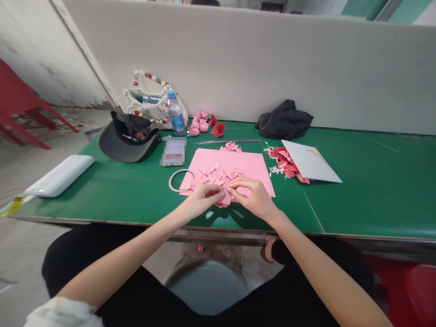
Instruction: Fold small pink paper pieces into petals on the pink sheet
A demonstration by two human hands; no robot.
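Note:
My left hand point(208, 197) and my right hand point(250, 194) meet near the table's front edge, both closed on one small piece of pink paper point(226, 198). The left fingers grip it from the left; the right thumb and fingertips pinch its upper right side. Just behind my hands lies a heap of cut pink paper pieces point(214, 175), on top of flat pink paper sheets point(252, 165). A folded pink paper flower point(230, 146) rests at the sheets' far edge. A roll of tape point(173, 180) stands out at the sheets' left side.
Along the back of the green table point(374, 195) are a water bottle point(176, 113), a bag point(150, 102), pink and red paper flowers point(218, 130) and black cloth point(285, 120). A cap point(127, 141) and phone point(173, 151) lie left; red scraps point(288, 163) and a white card point(309, 161) right.

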